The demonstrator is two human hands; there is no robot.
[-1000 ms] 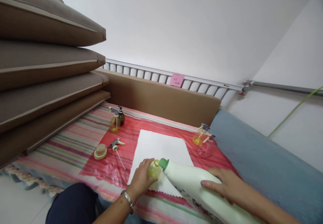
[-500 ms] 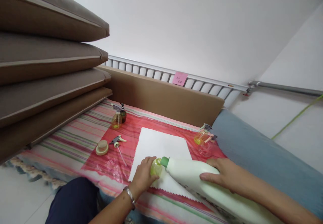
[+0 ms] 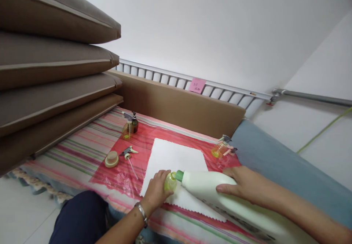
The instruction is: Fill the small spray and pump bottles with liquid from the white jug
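Note:
My left hand is closed round a small yellow-green bottle standing on a white cloth. My right hand grips a large white jug with a green neck, tipped so its mouth meets the small bottle's top. A silver bracelet sits on my left wrist.
A loose spray nozzle and a round beige cap lie on the red plastic sheet. Two spray bottles stand at the back left, two more at the back right. Stacked brown cushions tower on the left. A blue mat lies on the right.
The white jug has tipped a little lower toward the small bottle, my right hand sliding with it. The view shifted slightly; my left hand kept its hold.

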